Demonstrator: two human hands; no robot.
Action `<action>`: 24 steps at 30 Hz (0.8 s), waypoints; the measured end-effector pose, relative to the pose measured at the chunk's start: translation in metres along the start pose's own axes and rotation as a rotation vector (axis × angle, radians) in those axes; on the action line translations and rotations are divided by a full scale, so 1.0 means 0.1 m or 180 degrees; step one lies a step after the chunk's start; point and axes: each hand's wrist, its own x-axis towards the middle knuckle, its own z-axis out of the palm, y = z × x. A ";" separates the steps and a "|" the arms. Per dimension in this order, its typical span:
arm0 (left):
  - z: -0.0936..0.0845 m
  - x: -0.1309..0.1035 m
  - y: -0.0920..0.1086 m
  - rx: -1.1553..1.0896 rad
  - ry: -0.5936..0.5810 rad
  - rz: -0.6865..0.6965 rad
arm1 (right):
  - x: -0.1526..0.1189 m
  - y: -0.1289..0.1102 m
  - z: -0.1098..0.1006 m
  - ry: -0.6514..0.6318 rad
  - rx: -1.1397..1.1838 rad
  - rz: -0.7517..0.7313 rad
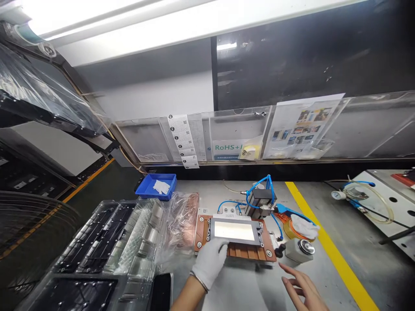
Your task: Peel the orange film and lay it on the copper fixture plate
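Note:
My left hand [210, 261], in a white glove, has its thumb and curled fingers at the near edge of a dark-framed panel [212, 233]. The panel has a bright, shiny rectangular middle and lies on a brown fixture block [241, 254] with metal studs at its corners. The glove hides part of the panel's near left edge. My bare right hand [303, 287] is at the lower right with its fingers apart, holding nothing. It is nearest to a black knob [279, 250] at the fixture's right end, without touching it.
Clear trays [129, 276] with black parts stand at the left, beside a phone [162, 291]. A blue bin [171, 190] holds a white glove. Behind the fixture are a black pneumatic unit [262, 198] and blue hoses. A dispenser bottle [300, 250] and tape roll [288, 229] stand right.

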 end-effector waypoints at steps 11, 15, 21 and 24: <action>0.25 0.26 0.00 0.1384 -0.0345 0.1179 | 0.58 0.09 -0.15 0.0018 -0.0753 -0.0505; 0.11 0.27 -0.02 0.1645 -0.0130 0.1049 | 0.55 -0.05 -0.26 0.0077 -0.0843 -0.0395; -0.41 0.20 -0.16 0.1686 0.0792 0.0031 | 0.60 -0.15 -0.16 0.0063 -0.0541 -0.0178; -0.49 0.22 -0.22 0.1531 0.0589 -0.0243 | 0.73 -0.20 0.07 0.0038 -0.0253 -0.0027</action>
